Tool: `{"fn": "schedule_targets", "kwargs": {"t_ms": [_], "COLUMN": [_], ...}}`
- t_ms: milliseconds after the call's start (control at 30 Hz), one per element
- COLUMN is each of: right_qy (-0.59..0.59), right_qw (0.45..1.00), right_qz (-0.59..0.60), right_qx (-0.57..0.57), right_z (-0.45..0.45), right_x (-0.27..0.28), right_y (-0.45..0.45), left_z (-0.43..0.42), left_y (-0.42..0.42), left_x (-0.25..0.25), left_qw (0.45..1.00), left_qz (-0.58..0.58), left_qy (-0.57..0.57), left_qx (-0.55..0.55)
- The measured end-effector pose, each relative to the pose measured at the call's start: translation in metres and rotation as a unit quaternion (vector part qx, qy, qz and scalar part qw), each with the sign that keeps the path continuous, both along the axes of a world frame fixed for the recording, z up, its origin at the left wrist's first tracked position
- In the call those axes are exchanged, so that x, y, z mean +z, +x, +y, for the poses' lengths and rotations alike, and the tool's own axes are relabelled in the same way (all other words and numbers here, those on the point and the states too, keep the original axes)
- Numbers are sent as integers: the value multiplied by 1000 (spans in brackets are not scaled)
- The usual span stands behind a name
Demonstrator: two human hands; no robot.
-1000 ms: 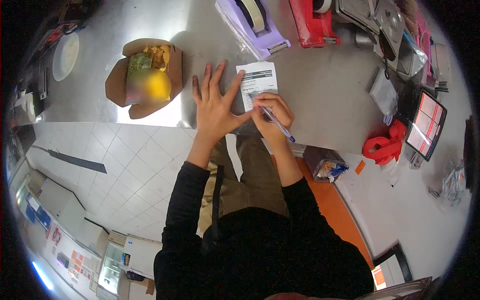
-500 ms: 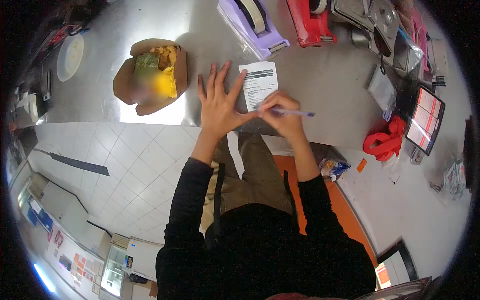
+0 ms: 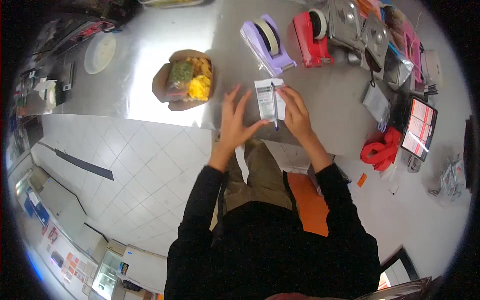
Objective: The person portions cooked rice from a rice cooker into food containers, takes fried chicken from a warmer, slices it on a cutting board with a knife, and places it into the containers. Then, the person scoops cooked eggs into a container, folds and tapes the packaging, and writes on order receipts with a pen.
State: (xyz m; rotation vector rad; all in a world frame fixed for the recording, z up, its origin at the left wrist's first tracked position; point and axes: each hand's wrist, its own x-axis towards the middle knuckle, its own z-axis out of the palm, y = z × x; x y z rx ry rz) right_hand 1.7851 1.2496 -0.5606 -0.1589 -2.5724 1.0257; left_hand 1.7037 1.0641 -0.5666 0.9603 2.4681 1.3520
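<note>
A printed paper slip lies on the metal counter with a pen resting lengthwise on it. At the slip's left side is my left hand, fingers spread and holding nothing, its thumb reaching toward the slip's lower edge. My right hand is at the slip's right edge, just beside the pen, with its fingertips near the paper's upper right. Whether those fingertips grip the paper is too small to tell. Left of my hands stands an open brown food box holding yellow and green food.
Behind the slip stand a purple tape dispenser and a red tape dispenser. Metal lids, a red cloth and a tablet are at the right. A white round lid lies at the far left.
The pen has left my right hand's grip and now lies on the slip. My right hand has moved up along the paper's right side. The view has shifted, with counter items appearing further right or lower.
</note>
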Motion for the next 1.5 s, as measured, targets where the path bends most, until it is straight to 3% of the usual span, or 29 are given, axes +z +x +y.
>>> {"fn": "schedule_targets", "kwargs": {"t_ms": [33, 67, 133, 167, 200, 267, 333, 367, 400, 433, 500, 567, 667, 767, 867, 933, 967, 1000, 1067, 1267, 1367, 1467, 1500], "right_qy": [-36, -127, -165, -106, -58, 41, -36, -77, -110, -143, -214, -296, -149, 5, 78, 106, 120, 127, 140, 19, -35, -10, -3], "right_qw": [998, 990, 985, 980, 983, 976, 996, 996, 993, 989, 974, 950, 962, 952, 943, 930, 923, 921, 916, 950, 965, 962, 960], "right_qz": [19, 13, 17, 31, -16, -110, -66, -46, -42, -41, -33, -18, -113, -102, -83, -73, -69, -82, -107, -124, -101, -94, -94], "right_qx": [-50, -60, 52, 167, 174, 181, 53, -15, 4, 23, 62, 97, 198, 287, 312, 344, 358, 359, 360, 285, 241, 255, 262], "right_z": [-12, -36, -90, -109, -114, -108, -89, -87, -88, -86, -81, -75, -64, -60, -56, -56, -57, -56, -57, -66, -68, -64, -63], "right_x": [12, 29, 46, 38, 40, 44, 29, 32, 33, 44, 50, 49, 70, 69, 69, 68, 68, 67, 68, 67, 61, 63, 64], "right_y": [2, 8, 21, 24, 22, 15, 12, 3, -8, -27, -70, -114, -143, -151, -147, -147, -147, -147, -151, -152, -143, -135, -134], "left_z": [-3, -7, -27, -31, -37, -79, -126, -135, -143, -143, -158, -150, -145, -144, -133, -130, -129, -128, -123, -111, -117, -126, -130], "left_y": [15, 35, 56, 69, 80, 86, 48, 34, 20, 6, -23, -66, -133, -158, -167, -173, -176, -179, -187, -197, -198, -188, -187], "left_x": [12, 26, 42, 73, 101, 92, 113, 118, 123, 120, 61, 49, 45, 34, 49, 44, 43, 41, 54, 72, 66, 64, 60], "left_qw": [973, 894, 692, 722, 752, 573, 543, 614, 678, 793, 951, 991, 982, 988, 988, 981, 980, 979, 965, 932, 943, 961, 956], "left_qz": [-191, -372, -614, -589, -563, -764, -799, -754, -704, -558, -246, -100, -104, -69, -49, -121, -100, -79, 77, 103, 35, -80, -43], "left_qy": [110, 214, 353, 340, 324, 256, 238, 197, 144, 60, -36, -14, -81, -50, -19, 10, 3, -2, -52, -101, -61, 25, 8], "left_qx": [68, 132, 137, 126, 114, 152, 98, 125, 154, 235, 184, 82, -138, -130, -147, -152, -170, -187, -246, -334, -326, -263, -289]}}
